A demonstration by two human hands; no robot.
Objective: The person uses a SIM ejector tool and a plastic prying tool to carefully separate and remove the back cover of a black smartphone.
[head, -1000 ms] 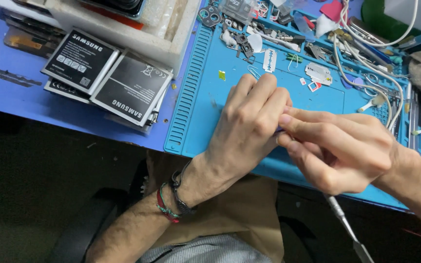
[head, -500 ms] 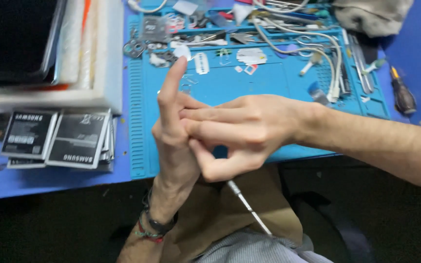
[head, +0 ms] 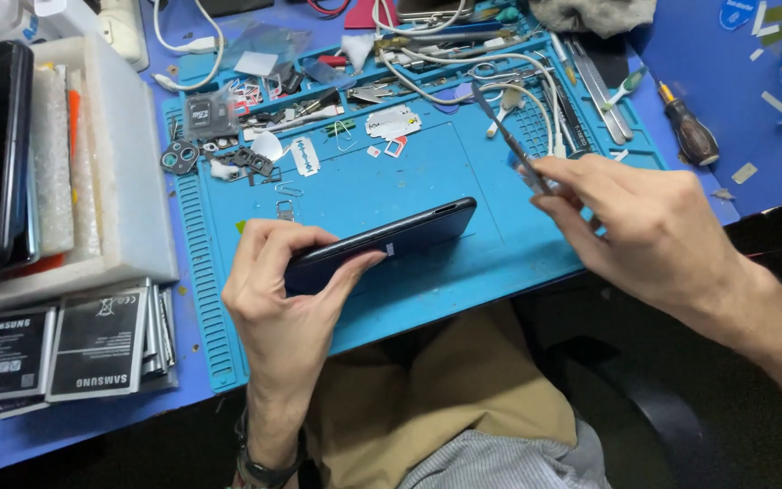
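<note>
Hands (head: 282, 290) now apart, phone (head: 382, 243) out.

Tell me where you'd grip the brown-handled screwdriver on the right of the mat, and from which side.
Probably the screwdriver by its fat brown handle, from above, fingers across its width. It lies flat on the blue table, just off the mat, open on both sides; the shaft is thin.

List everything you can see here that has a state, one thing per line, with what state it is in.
left hand: closed around one end of the phone
dark phone: held on edge above the mat, tilted
right hand: pinching the tweezers
tweezers: gripped, tips pointing up and away, apart from the phone
blue work mat: flat on the table, strewn with small parts
screwdriver: lying loose, untouched
flat batteries: stacked, untouched
</note>
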